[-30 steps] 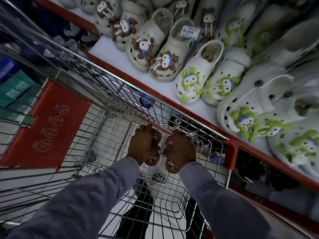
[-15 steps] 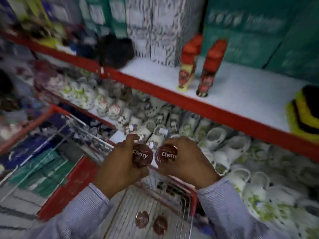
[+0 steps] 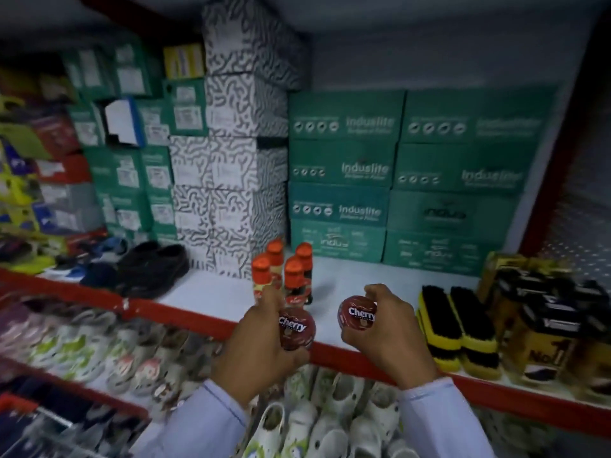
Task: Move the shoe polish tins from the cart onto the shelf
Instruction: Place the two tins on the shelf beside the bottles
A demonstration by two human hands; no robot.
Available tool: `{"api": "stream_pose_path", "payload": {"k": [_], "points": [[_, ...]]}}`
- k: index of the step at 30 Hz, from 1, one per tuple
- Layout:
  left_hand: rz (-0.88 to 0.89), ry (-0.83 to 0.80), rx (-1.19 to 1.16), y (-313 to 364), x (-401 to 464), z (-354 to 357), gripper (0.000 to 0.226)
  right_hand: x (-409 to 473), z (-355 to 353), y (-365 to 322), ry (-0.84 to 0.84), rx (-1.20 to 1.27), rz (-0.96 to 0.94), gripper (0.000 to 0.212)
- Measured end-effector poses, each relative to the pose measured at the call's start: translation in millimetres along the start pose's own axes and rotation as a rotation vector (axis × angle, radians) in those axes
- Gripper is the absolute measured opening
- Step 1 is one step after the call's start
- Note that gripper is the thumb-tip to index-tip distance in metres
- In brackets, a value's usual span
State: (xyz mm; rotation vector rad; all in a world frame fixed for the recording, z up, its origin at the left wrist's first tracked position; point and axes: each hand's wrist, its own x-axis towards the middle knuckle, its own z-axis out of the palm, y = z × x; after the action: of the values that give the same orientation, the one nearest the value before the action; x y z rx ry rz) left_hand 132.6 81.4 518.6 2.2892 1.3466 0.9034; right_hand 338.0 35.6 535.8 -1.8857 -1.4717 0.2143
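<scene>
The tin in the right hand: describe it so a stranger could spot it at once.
Find the white shelf with the red front edge, where green shoe boxes are stacked at the back. Just above that edge, between the orange-capped bottles and the yellow-backed brushes, the right hand holds a round dark-red tin lettered "Cherry". The other tin, in the left hand, sits lower.
</scene>
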Motion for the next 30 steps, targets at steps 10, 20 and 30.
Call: {"api": "stream_pose_path", "payload": {"k": [10, 20, 30], "points": [[-0.05, -0.232, 0.161, 34, 121, 91, 0.083, 86, 16, 51, -0.061, -0.087, 0.188, 0.071], [-0.124, -0.327, 0.274, 19, 154, 122, 0.078, 113, 38, 70, -0.18, -0.201, 0.273, 0.056], [0.148, -0.184, 0.327, 36, 73, 90, 0.066, 34, 25, 57, 0.032, -0.207, -0.06, 0.076]]}}
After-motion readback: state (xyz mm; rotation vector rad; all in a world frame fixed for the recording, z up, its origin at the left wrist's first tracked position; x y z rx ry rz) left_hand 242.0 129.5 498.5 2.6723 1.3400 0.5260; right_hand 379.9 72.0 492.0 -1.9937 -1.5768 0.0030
